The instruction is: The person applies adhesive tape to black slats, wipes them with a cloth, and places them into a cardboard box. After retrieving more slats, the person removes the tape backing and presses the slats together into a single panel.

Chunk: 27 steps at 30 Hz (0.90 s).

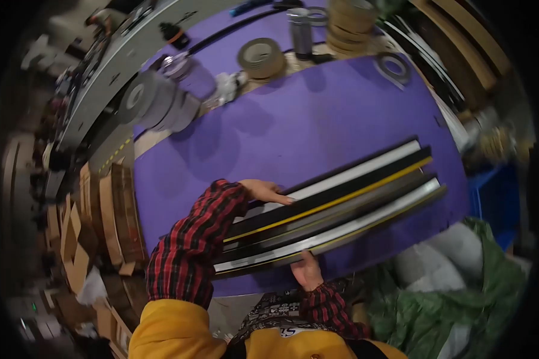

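Observation:
Several long, narrow strips (341, 206), black, white and grey with yellow lines, lie side by side at a slant over the near half of the purple table top. My left hand (265, 191) is closed at their far edge, a finger reaching over the white face of the farthest strip. At the near edge, my right hand (307, 271) grips the closest strip with the thumb on top; its other fingers are mostly hidden below. My left forearm covers the strips' left ends.
Tape rolls (261, 58), a purple-lidded jar (188, 75), a grey cylinder (300, 33) and large grey rolls (159, 102) line the table's far side. A loose tape ring (393, 69) lies far right. Cardboard boxes (117, 209) stand left; green sheeting (461, 305) and a blue bin (496, 200) are right.

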Available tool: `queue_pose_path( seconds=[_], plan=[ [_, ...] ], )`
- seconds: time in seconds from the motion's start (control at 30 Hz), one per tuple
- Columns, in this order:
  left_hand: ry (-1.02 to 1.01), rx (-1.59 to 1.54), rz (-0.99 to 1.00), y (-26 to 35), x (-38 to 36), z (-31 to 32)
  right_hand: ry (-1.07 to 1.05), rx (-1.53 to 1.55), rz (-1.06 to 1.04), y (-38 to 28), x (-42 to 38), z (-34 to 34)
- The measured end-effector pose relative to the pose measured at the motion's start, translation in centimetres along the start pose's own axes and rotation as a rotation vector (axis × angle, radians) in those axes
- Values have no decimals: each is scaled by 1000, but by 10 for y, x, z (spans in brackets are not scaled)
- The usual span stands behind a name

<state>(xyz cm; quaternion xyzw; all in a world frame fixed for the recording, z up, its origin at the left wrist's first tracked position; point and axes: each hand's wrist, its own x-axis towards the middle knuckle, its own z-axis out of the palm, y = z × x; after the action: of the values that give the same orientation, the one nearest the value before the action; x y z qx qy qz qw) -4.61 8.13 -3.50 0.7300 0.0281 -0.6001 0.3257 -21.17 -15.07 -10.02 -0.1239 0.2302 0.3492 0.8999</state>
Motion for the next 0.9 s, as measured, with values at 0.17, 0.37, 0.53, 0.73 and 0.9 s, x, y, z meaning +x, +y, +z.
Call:
queue_pose_path(
  seconds=[0.17, 0.37, 0.53, 0.73, 0.9],
  plan=[
    [-44, -233, 446, -22, 4, 28, -125, 102, 79, -15, 13, -1],
    [-23, -243, 653, -24, 18, 43, -205, -42, 136, -34, 24, -33],
    [262, -306, 616, -53, -73, 143, -20, -227, 153, -3, -55, 12],
    [486, -567, 954, -192, -188, 346, -184, -443, 580, 155, -156, 30],
    [869, -1066, 962, -278, -297, 603, -279, -666, 1011, 315, -290, 28]
  ],
)
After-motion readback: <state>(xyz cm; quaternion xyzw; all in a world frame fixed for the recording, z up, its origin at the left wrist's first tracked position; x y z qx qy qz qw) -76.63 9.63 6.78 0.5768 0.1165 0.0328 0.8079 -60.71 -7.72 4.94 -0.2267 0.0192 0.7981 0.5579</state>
